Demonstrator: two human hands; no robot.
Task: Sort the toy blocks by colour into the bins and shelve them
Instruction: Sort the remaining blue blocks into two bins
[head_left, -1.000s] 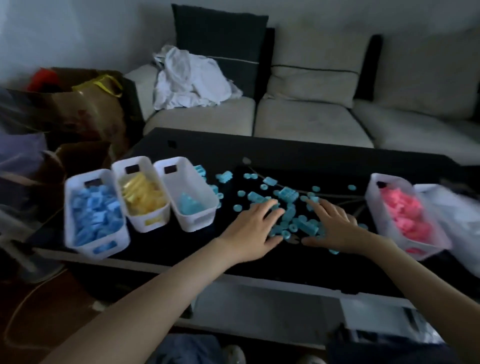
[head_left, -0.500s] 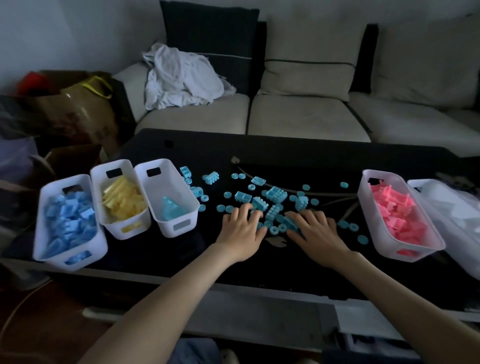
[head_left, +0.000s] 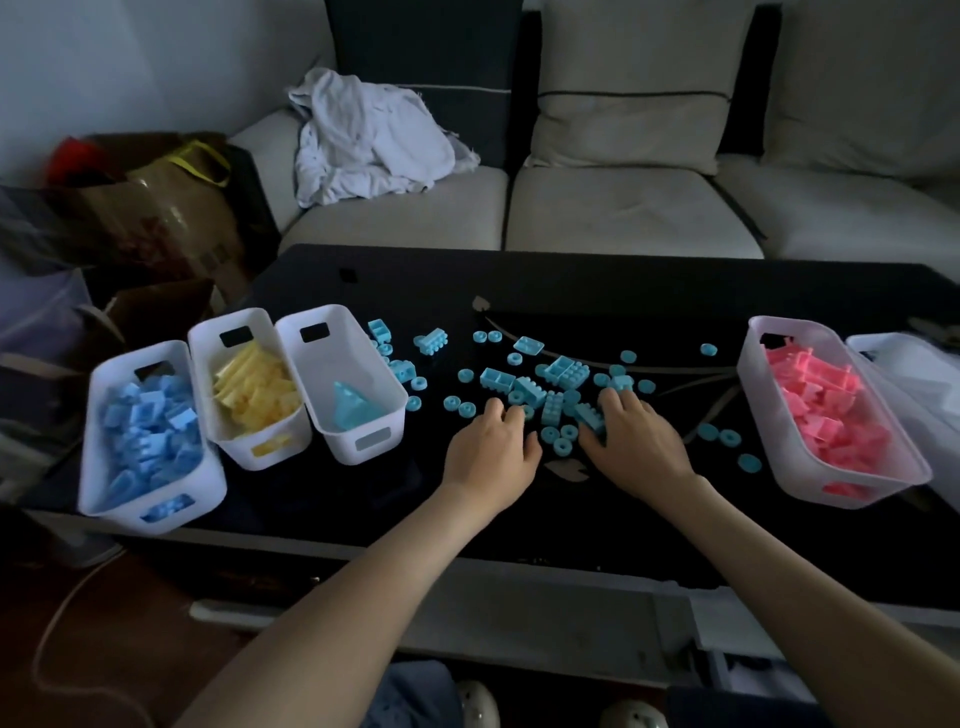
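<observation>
1. Two hands lie palm-down on the near side of the pile. The left hand (head_left: 491, 452) and right hand (head_left: 636, 441) both have their fingers bent over the pieces. The fingertips are hidden, so I cannot tell whether either one actually grips anything.
2. Between and just beyond them lie the loose turquoise blocks (head_left: 551, 408), bricks and small round pieces scattered across the dark counter (head_left: 571, 286). A few round ones sit apart to the right, near the pink bin (head_left: 800, 483).
3. Raking towards the body could push round pieces off the counter's near edge, since they would likely roll or slide easily on the glossy top.
4. To the left stands the turquoise bin (head_left: 348, 449), nearly empty, touching the yellow bin (head_left: 244, 457), with the blue bin (head_left: 119, 519) next to that.
5. A heaped handful carried left may shed pieces on the way, or spill over the shared rim into the yellow bin.
6. Dim light makes turquoise and blue look close, so a misplaced drop into the blue bin is a fair risk.
7. Farthest off is the sofa (head_left: 623, 208), with a crumpled white cloth (head_left: 363, 145) on it. No shelf is in view.
</observation>
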